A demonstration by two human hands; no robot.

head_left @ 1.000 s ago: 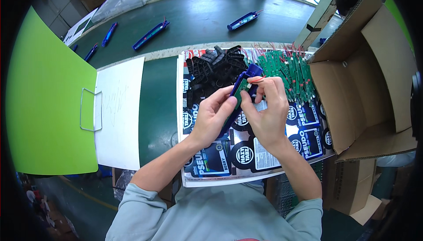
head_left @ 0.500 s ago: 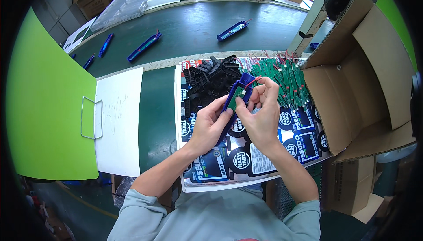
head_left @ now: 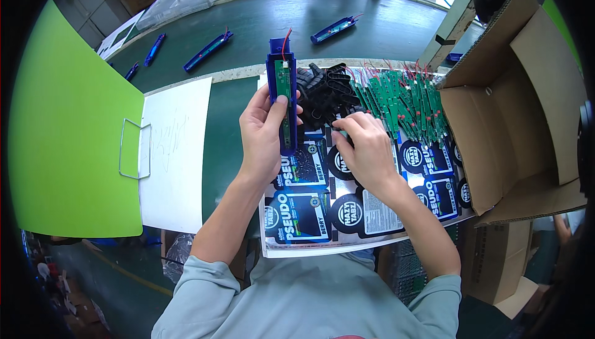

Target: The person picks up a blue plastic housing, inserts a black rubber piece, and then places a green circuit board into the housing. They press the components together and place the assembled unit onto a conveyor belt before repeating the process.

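Observation:
In my left hand (head_left: pixel 263 131) is a long blue plastic housing (head_left: pixel 271 91), held upright above the left edge of the printed sheet. A narrow green circuit board (head_left: pixel 282 78) lies inside the housing, under my left thumb, and a red wire rises from its top end. My right hand (head_left: pixel 367 150) hovers at the near edge of a pile of black plastic parts (head_left: pixel 325 94). Its fingers are bent, with thumb and forefinger apart, and I see nothing held between them. Right of that pile lies a heap of green circuit boards (head_left: pixel 406 103) with red wires.
Several blue housings (head_left: pixel 334 29) lie on the dark green conveyor belt (head_left: pixel 266 32) beyond the worktop. An open cardboard box (head_left: pixel 496 147) stands at the right. A bright green panel (head_left: pixel 74 134) and a white sheet (head_left: pixel 176 153) are at the left.
My left hand has moved left and turned the housing upright. My right hand has let go of the red wire at the housing and dropped back toward the black parts.

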